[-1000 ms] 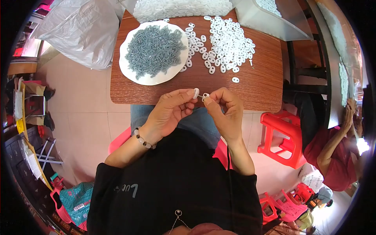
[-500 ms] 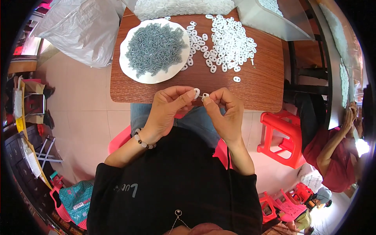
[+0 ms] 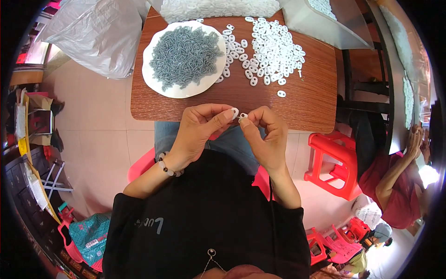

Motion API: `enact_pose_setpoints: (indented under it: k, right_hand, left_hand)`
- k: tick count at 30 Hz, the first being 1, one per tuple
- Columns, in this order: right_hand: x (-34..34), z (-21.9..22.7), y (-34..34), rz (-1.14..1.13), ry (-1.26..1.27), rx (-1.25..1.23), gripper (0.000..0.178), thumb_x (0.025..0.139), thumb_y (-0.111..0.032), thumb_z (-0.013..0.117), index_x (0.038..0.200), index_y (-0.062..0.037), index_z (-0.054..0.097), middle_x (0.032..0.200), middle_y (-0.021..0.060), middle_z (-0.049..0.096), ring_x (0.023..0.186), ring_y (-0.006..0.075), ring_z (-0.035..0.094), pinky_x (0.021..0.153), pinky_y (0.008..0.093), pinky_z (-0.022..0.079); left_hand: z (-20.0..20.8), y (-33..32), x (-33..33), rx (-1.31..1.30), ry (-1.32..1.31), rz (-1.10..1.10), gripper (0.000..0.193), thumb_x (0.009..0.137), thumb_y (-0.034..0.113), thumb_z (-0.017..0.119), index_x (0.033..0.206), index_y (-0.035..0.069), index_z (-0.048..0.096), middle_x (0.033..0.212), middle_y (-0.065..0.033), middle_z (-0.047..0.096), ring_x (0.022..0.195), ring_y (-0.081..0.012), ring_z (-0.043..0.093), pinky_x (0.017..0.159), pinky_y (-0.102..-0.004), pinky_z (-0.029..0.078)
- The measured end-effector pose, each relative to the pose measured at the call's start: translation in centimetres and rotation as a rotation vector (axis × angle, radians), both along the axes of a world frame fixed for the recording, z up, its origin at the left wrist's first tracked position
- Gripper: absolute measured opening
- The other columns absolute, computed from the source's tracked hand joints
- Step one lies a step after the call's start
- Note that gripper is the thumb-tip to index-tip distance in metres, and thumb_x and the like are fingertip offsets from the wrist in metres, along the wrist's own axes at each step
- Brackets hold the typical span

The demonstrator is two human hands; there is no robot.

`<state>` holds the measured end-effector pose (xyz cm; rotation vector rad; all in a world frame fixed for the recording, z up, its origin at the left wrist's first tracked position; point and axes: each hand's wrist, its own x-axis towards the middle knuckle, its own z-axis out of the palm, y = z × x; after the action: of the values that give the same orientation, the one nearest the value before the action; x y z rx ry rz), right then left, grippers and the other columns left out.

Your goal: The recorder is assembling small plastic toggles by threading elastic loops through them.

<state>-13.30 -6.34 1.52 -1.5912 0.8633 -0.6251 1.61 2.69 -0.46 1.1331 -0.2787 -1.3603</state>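
Observation:
Just beyond the front edge of the brown table, my two hands meet close together. Between thumb and index finger, my left hand pinches a small white oval plastic piece. A similar white two-hole piece is gripped by the fingertips of my right hand. Something thin spans the narrow gap between the pieces; it is too small to make out fully. On the table behind lie a white scalloped plate heaped with small grey ribbed plastic parts and a loose pile of white two-hole pieces.
A clear bin of white pieces stands at the table's back, with another translucent bin to its right. A large plastic bag hangs at the left. Beside the table are a red stool and a co-worker's arm.
My left fingertips have moved slightly right, so the two white pieces are a little closer together. Both hands keep their pinch.

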Motion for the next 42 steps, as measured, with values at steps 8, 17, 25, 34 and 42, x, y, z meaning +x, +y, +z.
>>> enact_pose_setpoints:
  k: [8,17,25,34,42]
  right_hand:
    - [0.1,0.0,0.6,0.003,-0.017,0.031,0.011,0.086,-0.005,0.064,0.078,-0.0022,0.057,0.070,-0.0024,0.055,0.065,0.0030,0.048,0.059,0.0184,0.037]
    - [-0.2,0.2,0.3,0.057,0.006,0.075,0.013,0.085,-0.007,0.067,0.078,-0.0003,0.059,0.067,0.0000,0.058,0.063,0.0051,0.050,0.059,0.0213,0.042]
    - [-0.8,0.7,-0.4,0.166,-0.116,0.111,0.029,0.078,-0.010,0.074,0.103,-0.0021,0.060,0.092,0.0018,0.058,0.084,0.0091,0.050,0.077,0.0240,0.041]
    - [-1.0,0.5,-1.1,0.395,-0.117,-0.179,0.047,0.082,-0.026,0.073,0.119,0.0003,0.063,0.116,0.0146,0.060,0.108,0.0223,0.052,0.092,0.0339,0.041]
    - [-1.0,0.3,-0.6,0.362,-0.159,-0.214,0.042,0.083,-0.025,0.071,0.114,0.0020,0.065,0.114,0.0136,0.064,0.105,0.0250,0.053,0.092,0.0358,0.042]
  left_hand:
    - [0.0,0.2,-0.4,-0.023,-0.031,-0.002,0.020,0.088,0.011,0.068,0.103,-0.002,0.068,0.088,-0.0068,0.070,0.072,-0.0088,0.060,0.066,-0.0235,0.051]
    - [0.2,0.2,-0.4,-0.084,-0.139,0.001,0.020,0.087,0.011,0.069,0.102,-0.003,0.069,0.089,-0.0080,0.070,0.072,-0.0099,0.061,0.066,-0.0239,0.051]
    - [1.1,0.0,1.5,-0.062,-0.012,-0.233,0.020,0.086,0.012,0.071,0.099,-0.003,0.070,0.088,-0.0089,0.070,0.074,-0.0102,0.061,0.068,-0.0241,0.050]
    - [1.0,0.1,1.9,-0.146,0.117,-0.318,0.017,0.087,0.015,0.070,0.092,-0.002,0.071,0.077,-0.0060,0.066,0.068,-0.0101,0.059,0.060,-0.0230,0.046]
    - [1.2,0.3,1.5,-0.143,0.180,-0.309,0.020,0.087,0.017,0.071,0.092,-0.002,0.072,0.076,-0.0042,0.067,0.065,-0.0082,0.057,0.059,-0.0208,0.047]
